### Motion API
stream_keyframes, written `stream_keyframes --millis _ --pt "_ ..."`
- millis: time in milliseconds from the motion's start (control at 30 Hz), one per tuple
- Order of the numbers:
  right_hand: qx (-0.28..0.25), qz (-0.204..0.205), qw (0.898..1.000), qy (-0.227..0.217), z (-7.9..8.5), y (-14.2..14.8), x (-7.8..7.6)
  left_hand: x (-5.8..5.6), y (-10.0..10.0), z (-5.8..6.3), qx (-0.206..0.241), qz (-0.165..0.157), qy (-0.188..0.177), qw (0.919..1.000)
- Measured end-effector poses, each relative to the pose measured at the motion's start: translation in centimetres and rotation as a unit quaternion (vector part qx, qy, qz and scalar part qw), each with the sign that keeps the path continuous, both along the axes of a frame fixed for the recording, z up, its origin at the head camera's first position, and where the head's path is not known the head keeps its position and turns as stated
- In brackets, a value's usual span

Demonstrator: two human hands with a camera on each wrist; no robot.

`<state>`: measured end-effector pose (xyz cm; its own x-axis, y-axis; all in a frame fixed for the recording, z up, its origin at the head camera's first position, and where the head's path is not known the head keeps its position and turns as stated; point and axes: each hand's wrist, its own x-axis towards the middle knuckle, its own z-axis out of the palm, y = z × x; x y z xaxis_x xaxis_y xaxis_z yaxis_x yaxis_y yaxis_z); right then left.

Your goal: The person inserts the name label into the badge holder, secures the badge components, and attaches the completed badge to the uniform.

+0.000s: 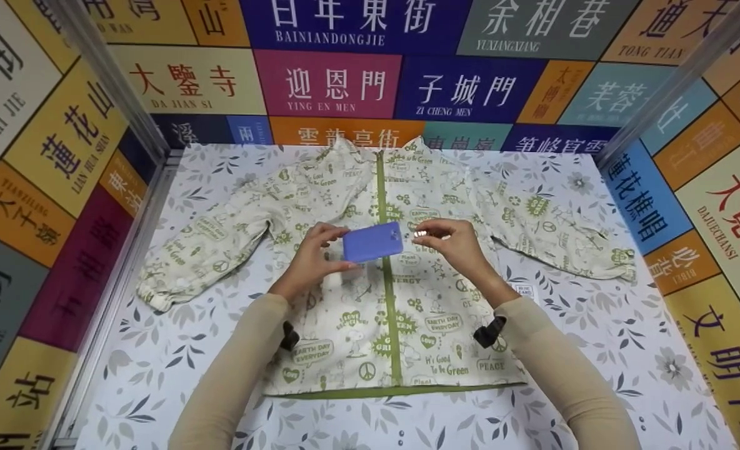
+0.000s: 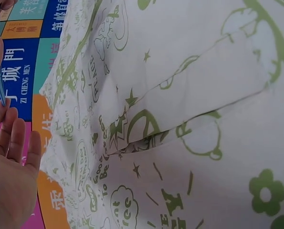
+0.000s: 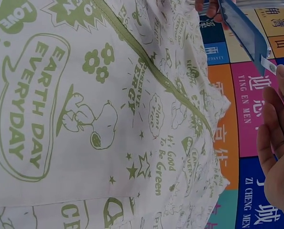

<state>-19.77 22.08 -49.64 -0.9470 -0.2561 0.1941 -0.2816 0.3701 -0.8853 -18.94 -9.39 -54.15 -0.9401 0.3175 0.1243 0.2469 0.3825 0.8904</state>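
Observation:
My left hand point(image 1: 320, 253) holds a blue-violet card holder point(image 1: 373, 242) by its left end, thumb below and fingers above. Only the holder's thin edge shows in the left wrist view. At its right end, my right hand point(image 1: 451, 240) pinches a small white strap point(image 3: 268, 65) between thumb and fingertips. The right wrist view shows the holder's blue frame around a translucent middle, with the strap at its corner. Both hands are above a white jacket point(image 1: 351, 319) with green print, spread flat with its sleeves out to the sides and its green zipper point(image 1: 390, 300) done up.
Beneath the jacket is a table point(image 1: 657, 350) covered in a leaf and flower pattern. Colourful panels point(image 1: 326, 84) with street names stand at the back and on both sides. A small white label point(image 1: 525, 291) lies beside the jacket's right edge.

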Motion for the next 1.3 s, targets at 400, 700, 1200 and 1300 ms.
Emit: stream_keyframes --millis 400,700,1200,1300 --pt "-0.002 0.006 1.0 -0.002 -0.2 0.1 0.0 -0.3 -0.1 0.0 0.005 0.003 0.0 1.0" --pt "-0.003 0.0 1.0 -0.007 -0.1 0.2 0.2 -0.3 -0.1 0.2 -0.003 0.002 0.007 1.0" --pt "0.004 0.009 1.0 -0.004 2.2 -0.5 1.8 -0.2 0.1 0.1 0.002 -0.003 0.014 0.9999" --pt "0.011 0.009 1.0 -0.005 2.2 -0.4 1.8 -0.2 0.1 0.1 0.011 -0.002 0.013 0.9999"
